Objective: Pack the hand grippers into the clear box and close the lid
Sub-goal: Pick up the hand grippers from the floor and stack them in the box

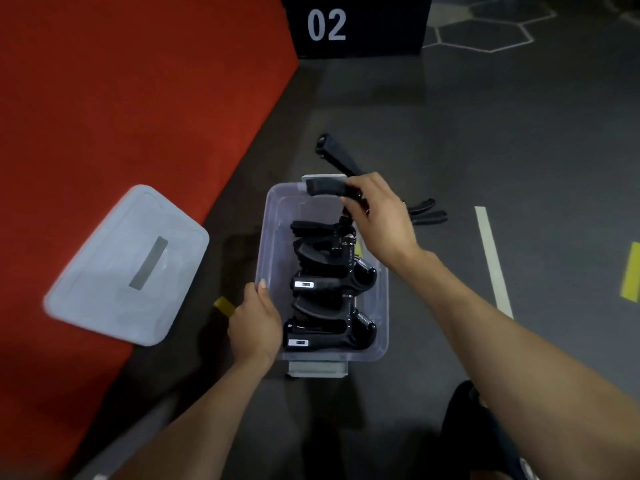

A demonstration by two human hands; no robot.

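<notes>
The clear box (273, 216) stands open on the dark floor, with several black hand grippers (329, 306) stacked inside it. My left hand (254, 323) grips the box's left rim near the front corner. My right hand (381, 216) hovers over the box's far right corner and holds a black hand gripper (325, 185) by its joint, one handle above the far rim and the other pointing away. Another black hand gripper (426, 211) lies on the floor just right of my right hand, partly hidden by it. The clear lid (128, 265) lies flat to the left on the red mat.
The red mat (121, 98) covers the left side, its edge running diagonally past the box. A black block marked 02 (356, 26) stands at the far end. A white floor line (491, 258) and yellow tape (632, 271) lie to the right. A small yellow mark (224, 305) sits by my left hand.
</notes>
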